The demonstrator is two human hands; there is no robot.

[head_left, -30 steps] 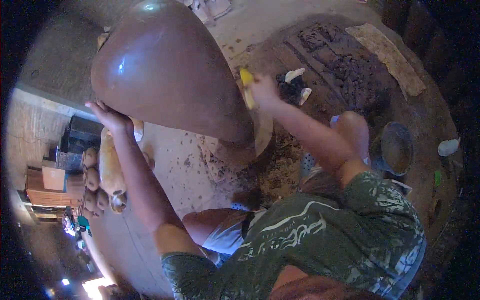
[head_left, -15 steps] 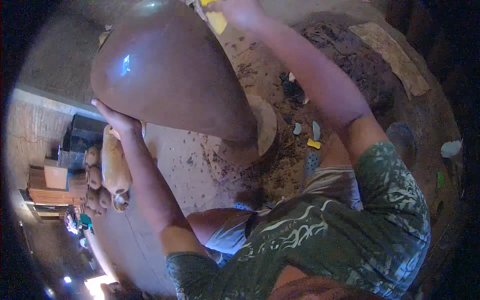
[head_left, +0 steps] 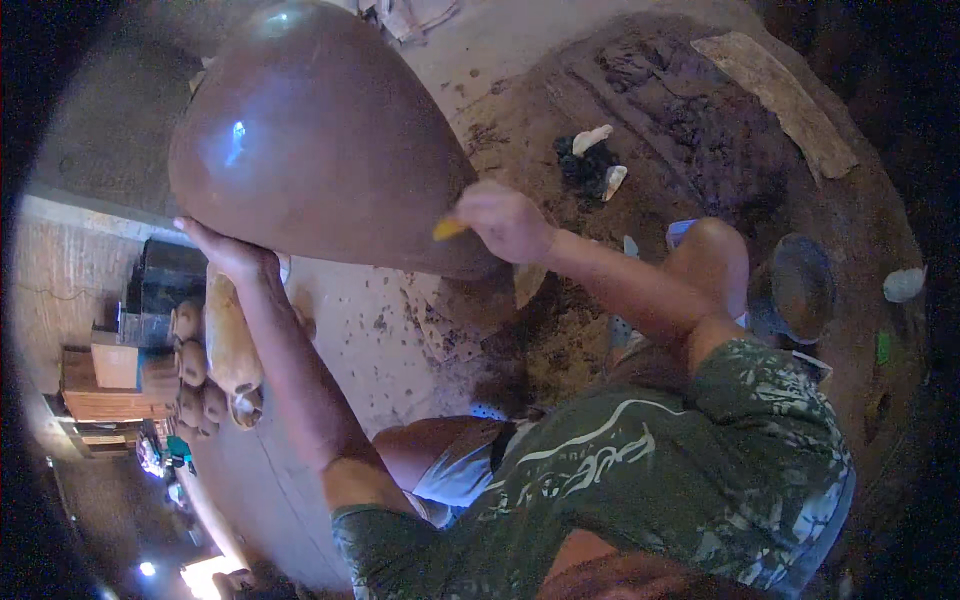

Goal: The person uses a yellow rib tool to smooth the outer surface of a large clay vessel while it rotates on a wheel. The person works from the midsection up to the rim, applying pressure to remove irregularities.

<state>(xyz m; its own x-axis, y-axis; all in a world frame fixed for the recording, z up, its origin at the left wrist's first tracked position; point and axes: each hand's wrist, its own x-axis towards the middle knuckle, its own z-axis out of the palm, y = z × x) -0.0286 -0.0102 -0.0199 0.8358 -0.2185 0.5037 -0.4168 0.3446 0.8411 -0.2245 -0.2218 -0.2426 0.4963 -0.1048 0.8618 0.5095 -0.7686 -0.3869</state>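
Head view: brown vessel between the hands, the left touching it.

Two hands, the left hand and the right hand; one large rounded clay vessel; one small yellow tool in the right hand. On the floor, two pale scraps with one dark clump; toward its right edge, one flat board, one round basin, one whitish lump, one green scrap; toward its left edge, at least four round clay pots, overlapping
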